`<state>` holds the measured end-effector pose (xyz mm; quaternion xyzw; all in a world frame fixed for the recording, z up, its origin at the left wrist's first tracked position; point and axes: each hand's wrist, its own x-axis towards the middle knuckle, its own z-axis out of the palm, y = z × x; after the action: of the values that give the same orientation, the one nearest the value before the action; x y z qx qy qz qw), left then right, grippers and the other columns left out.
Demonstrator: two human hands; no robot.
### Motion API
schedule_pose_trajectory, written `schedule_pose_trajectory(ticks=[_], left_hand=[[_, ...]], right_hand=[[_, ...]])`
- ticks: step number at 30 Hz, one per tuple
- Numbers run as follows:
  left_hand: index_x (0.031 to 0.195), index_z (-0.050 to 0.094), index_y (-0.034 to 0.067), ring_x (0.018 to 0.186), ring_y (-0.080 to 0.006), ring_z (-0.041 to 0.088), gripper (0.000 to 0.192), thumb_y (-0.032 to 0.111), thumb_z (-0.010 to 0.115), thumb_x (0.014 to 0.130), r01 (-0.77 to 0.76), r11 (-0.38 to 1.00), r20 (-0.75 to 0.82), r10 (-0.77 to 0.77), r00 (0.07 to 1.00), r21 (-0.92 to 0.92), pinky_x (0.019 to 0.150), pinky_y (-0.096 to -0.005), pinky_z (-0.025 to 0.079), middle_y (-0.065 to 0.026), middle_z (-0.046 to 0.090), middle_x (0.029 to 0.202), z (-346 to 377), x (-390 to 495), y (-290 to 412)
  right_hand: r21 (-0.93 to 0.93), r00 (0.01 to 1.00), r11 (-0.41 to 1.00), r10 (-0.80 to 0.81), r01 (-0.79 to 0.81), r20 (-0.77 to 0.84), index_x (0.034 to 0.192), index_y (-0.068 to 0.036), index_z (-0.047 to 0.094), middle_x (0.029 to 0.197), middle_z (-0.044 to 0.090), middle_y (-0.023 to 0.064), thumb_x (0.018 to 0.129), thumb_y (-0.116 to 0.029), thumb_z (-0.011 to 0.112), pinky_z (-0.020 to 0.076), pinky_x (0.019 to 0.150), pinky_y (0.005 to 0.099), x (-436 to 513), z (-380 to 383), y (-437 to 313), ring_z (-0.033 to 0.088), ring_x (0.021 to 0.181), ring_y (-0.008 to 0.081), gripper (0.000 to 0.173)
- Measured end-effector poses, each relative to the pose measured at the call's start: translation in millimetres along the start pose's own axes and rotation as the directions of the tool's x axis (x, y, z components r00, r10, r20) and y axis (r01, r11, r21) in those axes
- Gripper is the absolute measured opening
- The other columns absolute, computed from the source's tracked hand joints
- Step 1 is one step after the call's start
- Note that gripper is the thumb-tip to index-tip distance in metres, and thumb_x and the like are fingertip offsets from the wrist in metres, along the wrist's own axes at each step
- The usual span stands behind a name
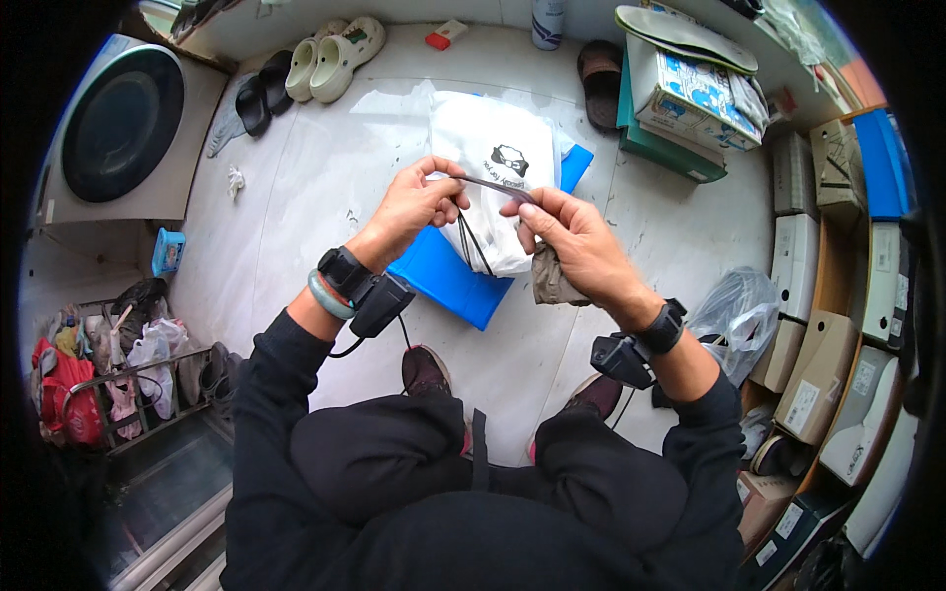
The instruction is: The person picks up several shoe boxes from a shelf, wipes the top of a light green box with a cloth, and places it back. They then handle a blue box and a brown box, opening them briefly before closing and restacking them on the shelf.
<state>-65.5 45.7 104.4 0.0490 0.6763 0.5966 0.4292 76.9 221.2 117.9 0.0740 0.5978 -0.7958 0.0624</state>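
A thin dark strap or cord is stretched between my two hands, above the floor. My left hand pinches its left end, and thin black strands hang down from near those fingers. My right hand pinches the other end between thumb and fingers. Below the right hand hangs a crumpled grey-brown cloth; how it is held is partly hidden. Beneath both hands lies a white plastic bag with a printed dark picture, on top of a flat blue thing.
Shoe boxes line shelves at the right, beside a clear plastic bag. Boxes topped by insoles stand back right. Pale clogs and black slippers lie back left, near a washing machine. A filled rack stands left.
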Motion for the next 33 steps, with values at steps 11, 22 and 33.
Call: schedule_pose_trajectory(ticks=[11, 22, 33], left_hand=[[0.126, 0.043, 0.002, 0.113, -0.0203, 0.052, 0.043, 0.011, 0.057, 0.086, -0.129, 0.973, -0.011, 0.133, 0.991, 0.193, 0.096, -0.0321, 0.043, -0.0132, 0.049, 0.121, -12, 21, -31], [0.122, 0.045, 0.005, 0.076, -0.0065, 0.045, 0.04, 0.003, 0.058, 0.084, -0.266, 0.957, -0.13, 0.279, 0.951, 0.112, 0.064, -0.0191, 0.038, -0.0037, 0.048, 0.099, 14, 11, -3], [0.125, 0.042, 0.004, 0.079, -0.0098, 0.055, 0.041, 0.009, 0.059, 0.088, 0.074, 0.993, 0.245, -0.05, 0.968, -0.092, 0.072, -0.0202, 0.045, -0.0033, 0.053, 0.094, 141, 15, 44]], right_hand=[[-0.122, 0.947, 0.986, 0.066, -0.11, -0.315, 0.115, 0.0, 0.053, 0.076, 0.062, 0.0039, 0.084, -0.013, 0.065, 0.0477, 0.064, 0.025, -5, -15, 43, 0.057, 0.07, 0.009, 0.036], [0.08, 0.842, 0.997, 0.024, 0.023, -0.538, 0.097, -0.001, 0.061, 0.079, 0.061, 0.0012, 0.084, -0.016, 0.067, 0.0451, 0.064, 0.0215, -24, -55, 32, 0.053, 0.069, 0.007, 0.02], [0.093, 0.465, 0.914, -0.111, 0.394, -0.879, 0.095, -0.004, 0.06, 0.083, 0.058, 0.0048, 0.084, -0.041, 0.066, 0.0465, 0.057, 0.0225, -69, -198, -17, 0.054, 0.063, 0.0102, 0.039]])
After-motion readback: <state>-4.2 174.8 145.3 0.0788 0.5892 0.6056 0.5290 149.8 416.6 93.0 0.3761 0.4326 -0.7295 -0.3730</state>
